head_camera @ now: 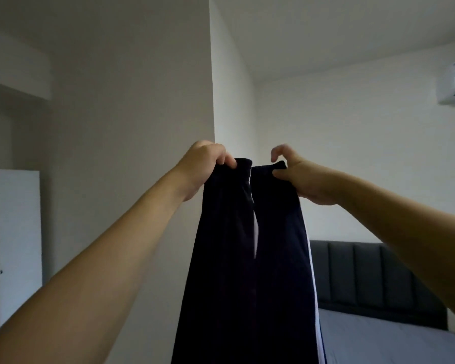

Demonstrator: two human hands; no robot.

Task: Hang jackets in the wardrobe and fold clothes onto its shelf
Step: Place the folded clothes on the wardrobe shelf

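Folding step: fingers of my left hand (pixel 208 164) and right hand (pixel 297 177) pinch the dark trousers (pixel 250 258) at twelve o'clock; next, halve them lengthwise

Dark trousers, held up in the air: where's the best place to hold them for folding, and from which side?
At the gathered waistband, one corner each, from above, as now: the left hand and right hand pinch the top edge of the dark trousers. The legs hang straight below, white side stripe at the right edge, so they should lower flat onto the bed.
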